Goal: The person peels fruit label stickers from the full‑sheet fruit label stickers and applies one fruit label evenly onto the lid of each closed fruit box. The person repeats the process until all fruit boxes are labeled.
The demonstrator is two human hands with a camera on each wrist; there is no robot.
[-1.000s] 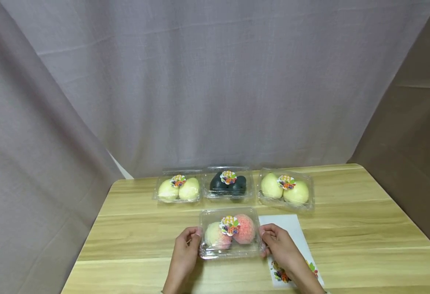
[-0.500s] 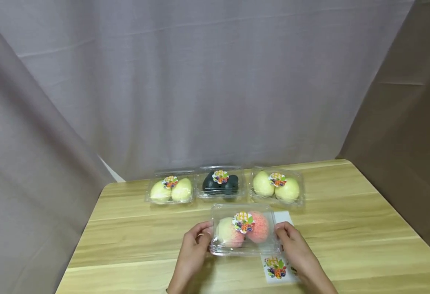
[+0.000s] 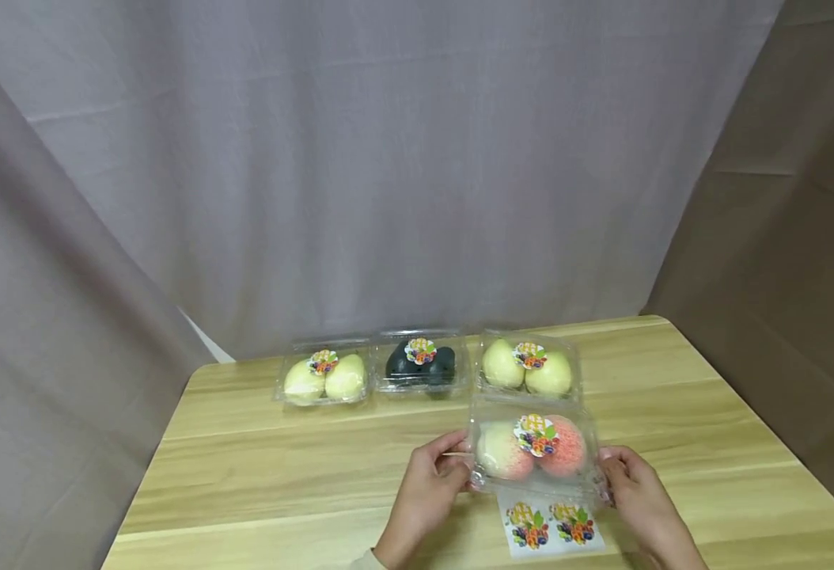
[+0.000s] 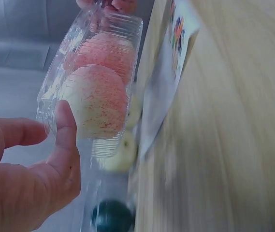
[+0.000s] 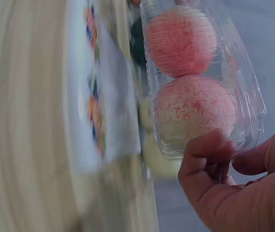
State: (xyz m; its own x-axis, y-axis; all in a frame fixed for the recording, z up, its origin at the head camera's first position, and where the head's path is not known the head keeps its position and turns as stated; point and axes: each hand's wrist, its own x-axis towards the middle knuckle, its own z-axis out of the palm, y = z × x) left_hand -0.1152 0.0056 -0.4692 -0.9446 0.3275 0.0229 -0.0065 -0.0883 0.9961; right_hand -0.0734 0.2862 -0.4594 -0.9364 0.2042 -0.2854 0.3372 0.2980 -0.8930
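Observation:
A clear plastic clamshell box (image 3: 531, 484) holds two pink-and-cream peaches (image 3: 562, 445), with a round fruit sticker (image 3: 536, 435) on its lid. My left hand (image 3: 427, 491) grips the box's left end between thumb and fingers. At the opposite end, my right hand (image 3: 641, 495) pinches the edge. Both wrist views show the box raised off the table, its peaches (image 4: 98, 99) seen through the ribbed side. Below it lies a white sticker sheet (image 3: 552, 550) with two fruit stickers in sight; the box covers its far part in the head view.
Along the table's back edge stand three stickered clear boxes: one with pale yellow-green fruit (image 3: 346, 377) at left, one with dark fruit (image 3: 406, 366) in the middle, one with yellow-green fruit (image 3: 548, 374) at right. A grey curtain (image 3: 360, 158) hangs behind the wooden table (image 3: 282, 483).
Both hands have carried the peach box to the right, over the sticker sheet and up close before the right rear box. More of the sheet's near stickers shows. The head view has shifted slightly.

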